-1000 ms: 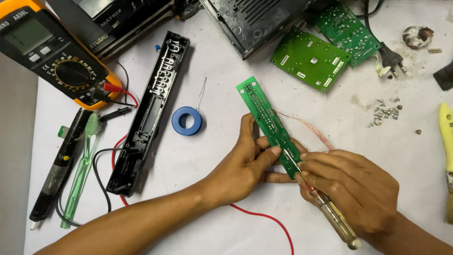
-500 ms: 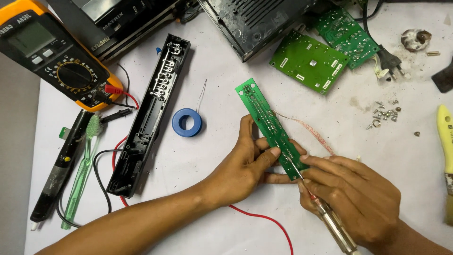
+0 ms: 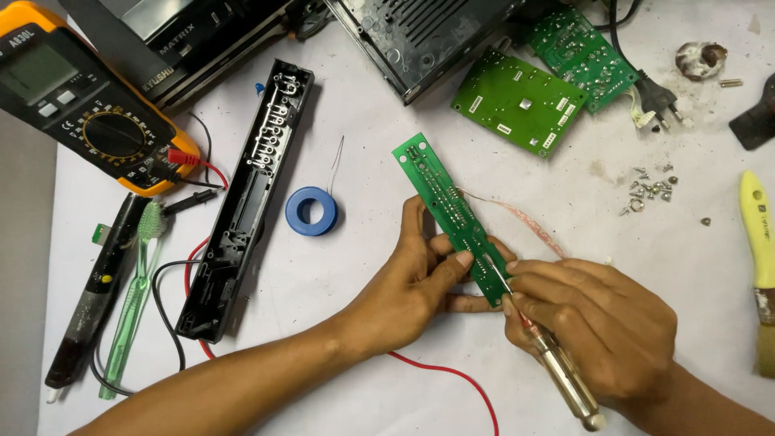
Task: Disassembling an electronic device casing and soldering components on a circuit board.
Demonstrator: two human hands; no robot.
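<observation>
Green narrow circuit board strip [image 3: 452, 214] lies diagonally near the middle of the white work surface [image 3: 339, 339], upper end pointing toward the far edge, lower end under the fingers. Left hand [image 3: 420, 274] pins it down: thumb on one long edge, fingers curled against the other, loosely closed around the strip, not a fist. Right hand [image 3: 601, 331] is clenched around a soldering iron [image 3: 557, 363], metal handle end sticking out toward the near edge, thin tip touching the lower part of the strip just beside the left fingertips. Thin pinkish braid [image 3: 517, 220] runs from the strip's middle toward the right hand.

Just left of the strip: blue solder reel [image 3: 312, 211] with a loose wire end rising from it. Further left, long black plastic housing [image 3: 250, 194] lies diagonally. Red wire [image 3: 440, 373] passes under the left forearm. Toward the left edge: green toothbrush [image 3: 133, 299], black pen-shaped probe [image 3: 93, 299], orange multimeter [image 3: 81, 97] at the far left corner with red and black leads plugged in. Far edge: black metal chassis [image 3: 420, 40], two green circuit boards [image 3: 521, 101] beside it, black plug [image 3: 658, 93]. Small heap of screws [image 3: 650, 190] sits right of the strip, well apart. Yellow-handled brush [image 3: 759, 266] lies along the right edge.
</observation>
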